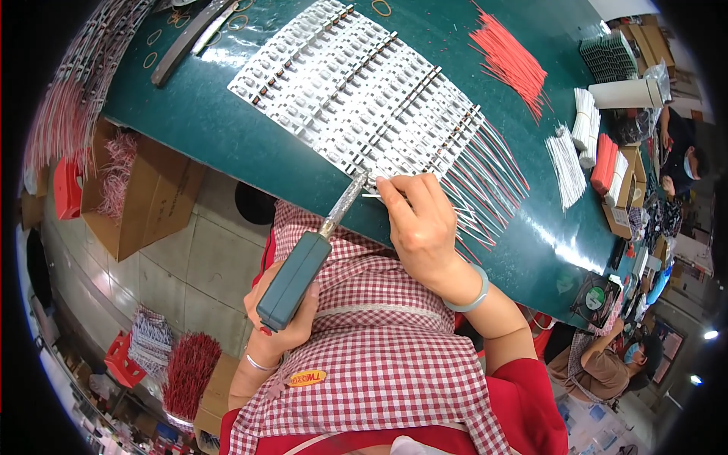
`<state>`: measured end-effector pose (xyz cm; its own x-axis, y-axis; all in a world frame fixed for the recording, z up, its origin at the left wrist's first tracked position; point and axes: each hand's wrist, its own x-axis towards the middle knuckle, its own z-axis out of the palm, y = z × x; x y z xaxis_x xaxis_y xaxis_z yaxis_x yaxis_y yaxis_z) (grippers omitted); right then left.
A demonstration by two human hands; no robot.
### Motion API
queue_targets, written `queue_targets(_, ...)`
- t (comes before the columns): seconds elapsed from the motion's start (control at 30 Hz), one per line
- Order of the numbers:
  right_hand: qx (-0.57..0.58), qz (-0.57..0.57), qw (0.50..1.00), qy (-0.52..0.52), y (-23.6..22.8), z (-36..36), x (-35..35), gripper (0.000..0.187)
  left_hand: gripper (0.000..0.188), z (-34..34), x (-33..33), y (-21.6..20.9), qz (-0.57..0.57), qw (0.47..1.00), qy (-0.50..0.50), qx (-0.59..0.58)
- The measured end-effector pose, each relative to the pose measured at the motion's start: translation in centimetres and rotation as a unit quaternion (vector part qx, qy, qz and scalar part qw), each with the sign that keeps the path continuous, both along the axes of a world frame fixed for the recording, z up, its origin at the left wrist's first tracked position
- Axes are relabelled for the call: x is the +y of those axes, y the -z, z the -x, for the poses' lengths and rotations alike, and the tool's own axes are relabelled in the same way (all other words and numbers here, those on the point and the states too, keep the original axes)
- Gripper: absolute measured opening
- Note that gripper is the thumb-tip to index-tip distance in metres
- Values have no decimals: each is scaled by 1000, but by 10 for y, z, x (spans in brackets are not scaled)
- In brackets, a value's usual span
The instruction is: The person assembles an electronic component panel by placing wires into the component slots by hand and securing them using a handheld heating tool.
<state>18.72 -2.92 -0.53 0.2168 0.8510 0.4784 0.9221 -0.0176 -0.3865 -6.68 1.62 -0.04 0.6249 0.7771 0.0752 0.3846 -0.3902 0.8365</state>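
My left hand (284, 307) is wrapped round the dark green handle of a soldering iron (296, 279). The iron's metal barrel slants up to the near edge of a panel of white circuit boards (334, 83), and its tip is at a corner of that panel. Right beside the tip, my right hand (418, 220) pinches a white wire (371, 196), whose end pokes out left of the fingertips. Red and white wires (485, 182) fan out from the panel's right side, partly hidden behind my right hand. Whether the tip touches the board cannot be made out.
Bundles of red wires (508, 57) and white wires (566, 168) lie on the green table (182, 136). A round reel (595, 296) sits at its right end. Finished strips with wires (83, 98) hang at the left, above a cardboard box (144, 197). Two people are at the right.
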Motion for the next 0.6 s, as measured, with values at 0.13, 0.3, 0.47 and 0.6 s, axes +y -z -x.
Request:
queue_targets(0.13, -9, 2, 1000, -13, 4, 0, -1, 40, 24, -2, 1, -2, 12, 1000, 2, -2)
queue_targets(0.3, -18, -3, 1000, 6, 3, 1, 0, 33, 22, -7, 2, -6, 4, 1000, -1, -4)
queue_targets(0.47, -25, -1, 1000, 8, 3, 2, 1, 32, 20, -11, 4, -9, -1, 1000, 0, -9)
queue_targets(0.6, -27, 2, 1000, 11, 3, 3, 1, 33, 20, 4, -4, 9, -22, 1000, 5, -2)
